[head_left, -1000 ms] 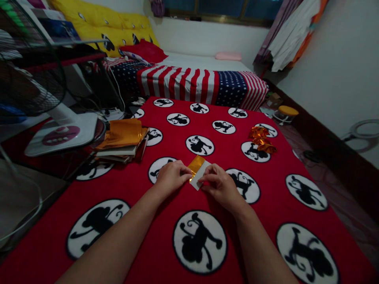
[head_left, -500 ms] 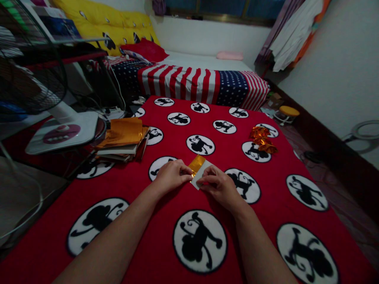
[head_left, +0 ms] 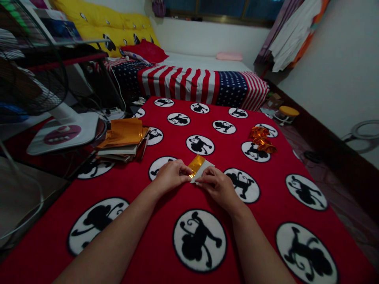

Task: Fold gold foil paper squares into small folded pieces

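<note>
A small sheet of gold foil paper [head_left: 196, 163] with a pale folded side lies between my hands, low over the red blanket [head_left: 204, 193]. My left hand [head_left: 174, 173] pinches its left edge, thumb and fingers together. On the pale part, my right hand [head_left: 217, 181] is closed with its fingertips pressed on the lower right edge. The fingers cover some of the paper. To the left rests a stack of gold and whitish paper sheets [head_left: 126, 134]. Crumpled shiny orange-gold foil pieces [head_left: 263, 139] lie at the right.
A fan's white base [head_left: 66, 132] stands at the left beside the blanket. Behind, a bed with a striped, starred cover [head_left: 189, 85] runs along the wall. A yellow-topped stool [head_left: 288, 111] is on the floor at the right.
My right fingertips have moved slightly left and the pale flap has folded, its lower corner no longer sticking out. My left hand has barely moved.
</note>
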Demonstrator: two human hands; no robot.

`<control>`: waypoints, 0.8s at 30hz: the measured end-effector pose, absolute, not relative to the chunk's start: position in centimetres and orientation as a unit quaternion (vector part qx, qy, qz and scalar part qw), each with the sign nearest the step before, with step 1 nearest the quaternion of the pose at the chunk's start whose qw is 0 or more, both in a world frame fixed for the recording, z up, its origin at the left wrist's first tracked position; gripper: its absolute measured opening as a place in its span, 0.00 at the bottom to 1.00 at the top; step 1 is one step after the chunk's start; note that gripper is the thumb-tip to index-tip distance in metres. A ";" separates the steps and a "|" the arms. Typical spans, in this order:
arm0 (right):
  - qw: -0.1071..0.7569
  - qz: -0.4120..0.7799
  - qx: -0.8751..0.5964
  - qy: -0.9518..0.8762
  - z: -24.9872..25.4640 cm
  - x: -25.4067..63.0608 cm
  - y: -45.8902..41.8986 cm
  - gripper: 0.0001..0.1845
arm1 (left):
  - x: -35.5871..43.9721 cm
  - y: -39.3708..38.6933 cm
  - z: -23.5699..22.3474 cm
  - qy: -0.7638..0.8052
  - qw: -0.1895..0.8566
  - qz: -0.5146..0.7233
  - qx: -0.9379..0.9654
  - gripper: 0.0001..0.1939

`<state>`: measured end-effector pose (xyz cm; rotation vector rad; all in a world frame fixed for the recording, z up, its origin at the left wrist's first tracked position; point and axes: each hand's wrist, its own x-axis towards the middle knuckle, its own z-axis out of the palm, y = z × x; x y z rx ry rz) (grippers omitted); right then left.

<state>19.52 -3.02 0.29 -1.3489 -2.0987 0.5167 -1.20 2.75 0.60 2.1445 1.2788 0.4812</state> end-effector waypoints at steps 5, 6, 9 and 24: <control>0.301 0.181 -0.520 -0.779 0.2 19.3 -3.1 0.07 | -1.1 2.7 0.8 0.483 0.295 0.174 0.806 0.10; 0.301 0.179 -0.527 -0.774 0.3 19.1 -3.1 0.07 | -1.1 2.7 0.9 0.484 0.295 0.172 0.806 0.10; 0.301 0.176 -0.555 -0.755 0.4 18.7 -3.3 0.06 | -1.1 2.7 1.1 0.486 0.294 0.171 0.805 0.09; 0.291 0.118 -0.642 -0.700 0.3 17.1 -3.3 0.08 | -1.1 2.7 1.1 0.488 0.292 0.173 0.804 0.10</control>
